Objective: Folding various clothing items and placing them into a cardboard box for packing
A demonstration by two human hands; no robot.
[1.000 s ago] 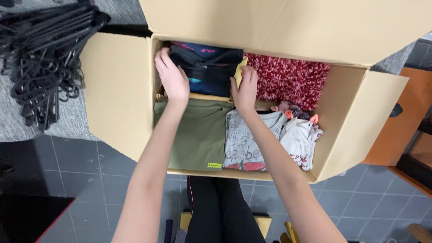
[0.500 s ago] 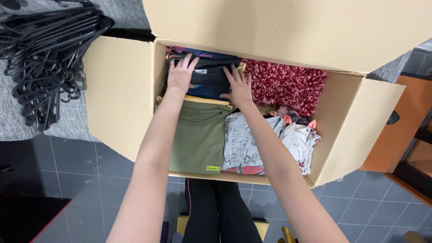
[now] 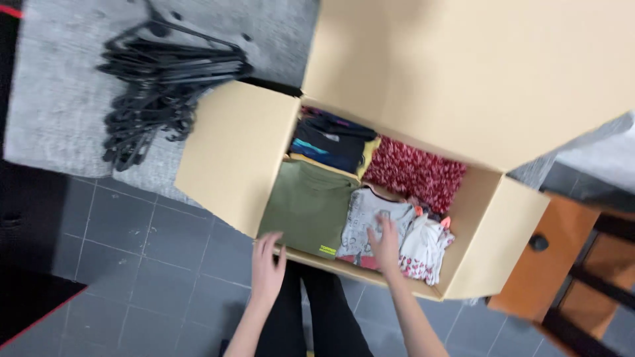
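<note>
Dark grey tiled floor [image 3: 119, 225], grey rug [image 3: 59, 86] — orange wooden furniture [image 3: 562, 264]

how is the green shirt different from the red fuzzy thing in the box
The green shirt is plain, smooth and lies at the box's near side; the red fuzzy garment is speckled with white, shaggy and lies at the far side. Both are folded inside the cardboard box.

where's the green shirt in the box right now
In the head view the folded green shirt lies in the near-left part of the cardboard box, beside the grey printed top and in front of the dark folded clothes.
</note>
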